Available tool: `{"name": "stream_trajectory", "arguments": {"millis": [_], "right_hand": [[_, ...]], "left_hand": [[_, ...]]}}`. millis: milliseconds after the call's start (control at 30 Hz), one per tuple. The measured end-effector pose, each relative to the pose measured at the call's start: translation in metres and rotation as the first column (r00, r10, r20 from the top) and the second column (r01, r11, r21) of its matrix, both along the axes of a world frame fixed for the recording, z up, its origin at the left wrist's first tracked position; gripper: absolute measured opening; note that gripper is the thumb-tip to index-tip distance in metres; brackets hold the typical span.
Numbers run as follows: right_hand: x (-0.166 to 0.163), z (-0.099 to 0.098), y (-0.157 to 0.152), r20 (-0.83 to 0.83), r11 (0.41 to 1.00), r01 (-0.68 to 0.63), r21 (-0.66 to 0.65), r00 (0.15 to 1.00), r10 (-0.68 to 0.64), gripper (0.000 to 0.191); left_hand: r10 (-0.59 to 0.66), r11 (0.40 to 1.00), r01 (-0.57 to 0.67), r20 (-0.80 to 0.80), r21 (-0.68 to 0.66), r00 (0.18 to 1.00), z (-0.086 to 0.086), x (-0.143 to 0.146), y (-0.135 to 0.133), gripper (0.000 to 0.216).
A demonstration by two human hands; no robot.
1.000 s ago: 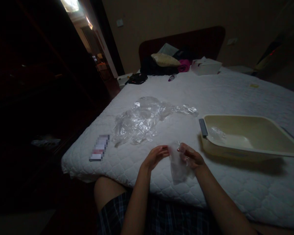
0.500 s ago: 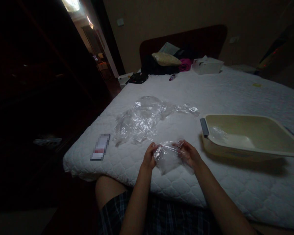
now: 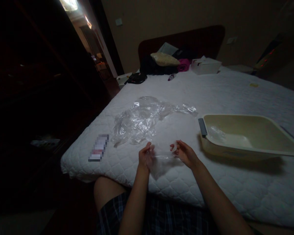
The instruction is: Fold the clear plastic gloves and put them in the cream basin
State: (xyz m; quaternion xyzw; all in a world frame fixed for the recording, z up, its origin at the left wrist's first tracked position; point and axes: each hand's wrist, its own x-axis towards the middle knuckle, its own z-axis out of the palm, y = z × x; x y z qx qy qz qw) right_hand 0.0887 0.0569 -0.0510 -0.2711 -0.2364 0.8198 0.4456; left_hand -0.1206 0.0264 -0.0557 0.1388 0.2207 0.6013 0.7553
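I sit at the edge of a white quilted mattress (image 3: 235,94) in a dim room. Both hands hold one small clear plastic bag (image 3: 161,161) stretched between them just above the mattress. My left hand (image 3: 145,156) pinches its left edge. My right hand (image 3: 185,153) pinches its right edge, fingers closed. A heap of crumpled clear plastic bags (image 3: 142,119) lies just beyond my hands.
A beige plastic basin (image 3: 250,135) with a clear bag inside sits to the right, a dark clip on its near-left rim. A small card-like packet (image 3: 98,148) lies at left. Pillows, clothes and a white box (image 3: 205,66) are by the headboard. Dark floor drops off left.
The bag hung from my right hand with my left hand beside it; now both hands grip it and have pulled it wider apart, lower toward the mattress.
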Motion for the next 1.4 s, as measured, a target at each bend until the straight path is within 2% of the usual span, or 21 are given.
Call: {"name": "stream_trajectory", "arguments": {"millis": [67, 133, 233, 367, 533, 700, 800, 967, 1067, 1267, 1400], "right_hand": [[-0.002, 0.000, -0.001, -0.008, 1.000, 0.001, 0.015, 1.000, -0.001, 0.013], [-0.002, 0.000, -0.001, -0.001, 1.000, -0.014, 0.021, 1.000, 0.014, 0.014], [-0.003, -0.001, -0.003, 0.060, 0.996, -0.077, 0.044, 0.995, 0.075, 0.020], [-0.002, -0.002, -0.007, 0.182, 0.971, -0.197, 0.133, 0.968, 0.172, 0.033], [0.001, -0.004, -0.008, 0.216, 0.922, -0.320, 0.219, 0.937, 0.274, 0.048], [0.003, -0.012, -0.007, 0.312, 0.858, -0.455, 0.237, 0.873, 0.376, 0.047], [0.002, -0.012, -0.008, 0.349, 0.847, -0.484, 0.220, 0.850, 0.395, 0.045], [-0.003, -0.007, -0.013, 0.433, 0.855, -0.475, 0.207, 0.828, 0.355, 0.026], [-0.003, -0.006, -0.013, 0.424, 0.858, -0.467, 0.213, 0.835, 0.350, 0.019], [0.007, -0.004, -0.009, 0.133, 0.927, -0.303, 0.222, 0.951, 0.279, 0.018], [0.016, 0.003, -0.011, 0.003, 0.977, -0.101, 0.190, 0.995, 0.102, 0.020]], "left_hand": [[-0.119, 0.990, 0.121, -0.026, 0.075, 0.993, -0.004, -0.002, -0.001, 0.023], [-0.256, 0.955, 0.270, -0.116, 0.123, 0.960, -0.007, 0.000, -0.003, 0.026], [-0.352, 0.917, 0.390, -0.287, 0.088, 0.891, -0.010, 0.009, -0.002, 0.030], [-0.312, 0.931, 0.363, -0.425, 0.040, 0.850, -0.015, 0.018, 0.001, 0.038], [-0.280, 0.942, 0.335, -0.496, 0.025, 0.822, -0.019, 0.020, 0.002, 0.041], [-0.277, 0.943, 0.332, -0.542, 0.003, 0.793, -0.012, 0.023, 0.000, 0.040], [-0.277, 0.943, 0.332, -0.545, 0.003, 0.792, -0.007, 0.025, -0.002, 0.038], [-0.276, 0.942, 0.334, -0.526, 0.017, 0.804, -0.006, 0.026, -0.002, 0.035], [-0.275, 0.943, 0.332, -0.524, 0.015, 0.806, -0.008, 0.025, -0.002, 0.036], [-0.286, 0.948, 0.318, -0.406, 0.011, 0.868, -0.008, 0.024, -0.003, 0.043], [-0.299, 0.954, 0.292, -0.278, -0.065, 0.913, -0.005, 0.023, -0.004, 0.034]]}}
